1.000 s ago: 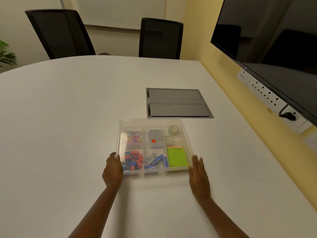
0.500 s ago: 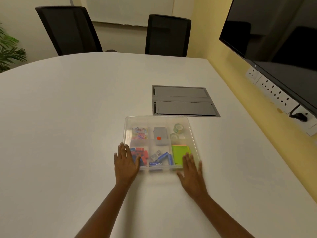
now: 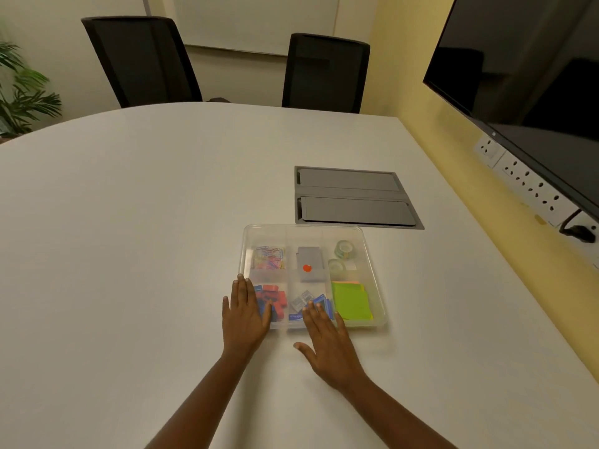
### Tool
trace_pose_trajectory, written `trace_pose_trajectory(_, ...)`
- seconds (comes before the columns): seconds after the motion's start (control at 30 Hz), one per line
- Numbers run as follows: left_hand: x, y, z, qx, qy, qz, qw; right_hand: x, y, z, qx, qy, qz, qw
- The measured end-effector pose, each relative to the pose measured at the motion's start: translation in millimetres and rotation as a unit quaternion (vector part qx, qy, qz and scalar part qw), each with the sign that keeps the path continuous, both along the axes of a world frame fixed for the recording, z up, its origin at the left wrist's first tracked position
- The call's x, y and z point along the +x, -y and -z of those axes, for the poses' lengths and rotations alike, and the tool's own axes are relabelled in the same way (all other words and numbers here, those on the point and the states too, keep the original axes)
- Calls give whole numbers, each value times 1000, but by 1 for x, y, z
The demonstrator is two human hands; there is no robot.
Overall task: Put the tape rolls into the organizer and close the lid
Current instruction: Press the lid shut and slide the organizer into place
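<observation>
A clear plastic organizer lies on the white table with its clear lid down on top. Two tape rolls sit in its far right compartment, seen through the lid. My left hand lies flat, fingers apart, on the lid's near left corner. My right hand lies flat with its fingertips on the lid's near edge around the middle and its palm on the table. Neither hand holds anything.
Other compartments hold paper clips, a grey box with a red dot, red and blue clips and green sticky notes. A grey cable hatch lies just beyond. Two black chairs stand behind; a screen hangs right.
Both hands have moved from the organizer's near corners onto the lid's near edge. The right hand has slid left toward the middle. The view has shifted slightly.
</observation>
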State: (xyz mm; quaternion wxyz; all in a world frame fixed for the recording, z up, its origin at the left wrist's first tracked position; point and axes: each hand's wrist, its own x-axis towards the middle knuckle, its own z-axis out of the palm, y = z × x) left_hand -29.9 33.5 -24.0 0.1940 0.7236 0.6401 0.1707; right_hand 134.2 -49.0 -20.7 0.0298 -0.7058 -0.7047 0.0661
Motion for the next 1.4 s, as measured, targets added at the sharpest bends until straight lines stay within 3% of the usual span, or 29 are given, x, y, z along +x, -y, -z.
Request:
trace_pose_trajectory(0.6,2,-95,-16,-22,-66,29,997,25,-117,-18,25,20,67,997)
trace_pose_trajectory(0.8,9,-137,-21,-16,-70,39,997,22,-155,-19,-41,-26,75,996)
trace_pose_trajectory(1.0,12,-160,-22,20,-95,47,994,18,-166,-19,-45,10,76,996)
trace_pose_trajectory(1.4,20,-154,-6,14,-26,11,1000,-2,-191,-19,-2,8,46,999)
